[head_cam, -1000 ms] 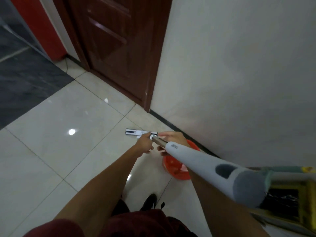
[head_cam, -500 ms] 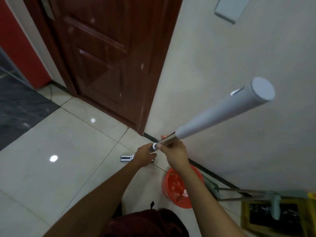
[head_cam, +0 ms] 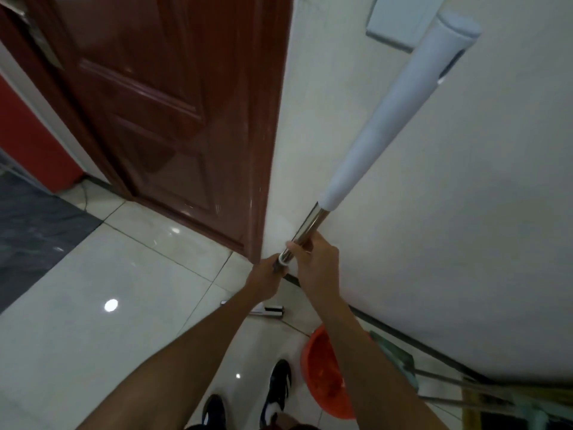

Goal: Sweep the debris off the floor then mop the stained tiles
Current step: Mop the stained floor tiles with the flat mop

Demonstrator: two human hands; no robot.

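**Mop pole held upright at the door corner**

Floor [head_cam: 77, 321]: glossy pale tiles with thin grout lines and a bright lamp reflection; a dark grey patch of flooring at the far left. Dark red-brown panelled door [head_cam: 173, 119] meets a cream wall [head_cam: 434, 243]; black skirting runs along the wall's foot. Grey panel [head_cam: 400, 20] mounted high on the wall.

Mop pole [head_cam: 384, 119]: white grip uppermost, tilted up and to the right against the wall; steel tube below it. Right hand [head_cam: 316, 265] is wrapped round the steel tube just under the grip. Left hand [head_cam: 266, 280] is curled round the pole's lower section, touching the right hand; both are clamped on the pole at its joint. A white and chrome piece [head_cam: 266, 311] lies flat on the tiles below the hands, partly hidden by the left forearm.

Orange bucket [head_cam: 325, 373] stands on the floor beneath the right forearm, close to the skirting. Dark shoes [head_cam: 279, 389] beside it. Green-handled tools lie blurred at lower right
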